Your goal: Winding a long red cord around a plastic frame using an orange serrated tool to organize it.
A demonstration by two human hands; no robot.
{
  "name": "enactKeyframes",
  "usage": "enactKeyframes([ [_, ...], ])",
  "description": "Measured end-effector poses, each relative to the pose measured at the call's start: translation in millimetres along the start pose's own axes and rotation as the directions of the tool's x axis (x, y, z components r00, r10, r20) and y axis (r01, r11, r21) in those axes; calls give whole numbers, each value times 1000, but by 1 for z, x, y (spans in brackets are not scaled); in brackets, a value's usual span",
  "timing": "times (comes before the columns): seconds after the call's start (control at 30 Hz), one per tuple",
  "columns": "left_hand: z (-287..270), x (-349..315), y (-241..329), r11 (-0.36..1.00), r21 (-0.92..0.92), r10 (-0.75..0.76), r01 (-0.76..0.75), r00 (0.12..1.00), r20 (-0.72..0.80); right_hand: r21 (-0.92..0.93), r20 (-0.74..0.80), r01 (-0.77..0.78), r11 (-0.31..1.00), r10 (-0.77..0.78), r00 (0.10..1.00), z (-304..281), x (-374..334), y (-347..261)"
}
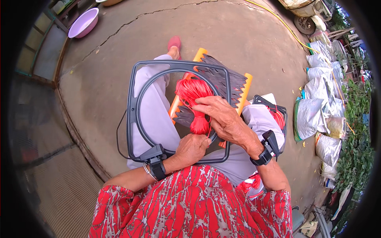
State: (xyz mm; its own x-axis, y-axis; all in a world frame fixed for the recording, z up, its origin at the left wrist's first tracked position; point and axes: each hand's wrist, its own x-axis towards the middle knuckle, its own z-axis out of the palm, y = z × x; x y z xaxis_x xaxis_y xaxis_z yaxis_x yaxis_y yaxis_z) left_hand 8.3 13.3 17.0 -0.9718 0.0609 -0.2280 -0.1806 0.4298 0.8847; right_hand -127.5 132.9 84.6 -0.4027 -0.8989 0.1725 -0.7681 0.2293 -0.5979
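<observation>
A bundle of shiny red cord [193, 92], tied in at a narrow waist, lies inside a black frame [133, 110] that has a square outer rim and a round inner ring. The frame rests across my lap. My left hand [193, 148] is closed on red cord at the lower end of the bundle, close to the ring; its fingertips are partly hidden. My right hand [222, 119] curls around the bundle's right side, forefingers laid over the waist, and a thin strand hangs below it. Beneath the frame is a slatted piece [224, 75] with orange rails and dark strips.
By my right leg stands another black frame [283, 113] with red cord in it. More red cord [249, 183] is near my right hip. Stuffed white sacks [313, 115] line the right side, beside a yellow hose [283, 22]. A purple basin [84, 23] sits at the far left.
</observation>
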Motion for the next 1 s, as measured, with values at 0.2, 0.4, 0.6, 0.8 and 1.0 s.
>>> enactKeyframes([
  [0.2,-27,43,-12,995,-96,-21,10,993,-119,407,-446,-449,796,602,663,2,-42,-41],
  [0.4,-27,48,-28,977,-184,-144,108,969,-199,-194,-322,-549,813,476,818,69,-46,-28],
  [0.6,-16,46,-36,936,-323,-225,138,942,-247,-282,-244,-624,729,575,781,89,-39,-16],
  [0.8,-30,40,-17,798,-566,-333,206,934,-130,393,-342,-617,682,731,590,39,-53,-31],
  [1.0,-34,40,-9,713,-646,-337,274,941,27,825,-393,-109,555,701,595,-4,-67,-78],
])
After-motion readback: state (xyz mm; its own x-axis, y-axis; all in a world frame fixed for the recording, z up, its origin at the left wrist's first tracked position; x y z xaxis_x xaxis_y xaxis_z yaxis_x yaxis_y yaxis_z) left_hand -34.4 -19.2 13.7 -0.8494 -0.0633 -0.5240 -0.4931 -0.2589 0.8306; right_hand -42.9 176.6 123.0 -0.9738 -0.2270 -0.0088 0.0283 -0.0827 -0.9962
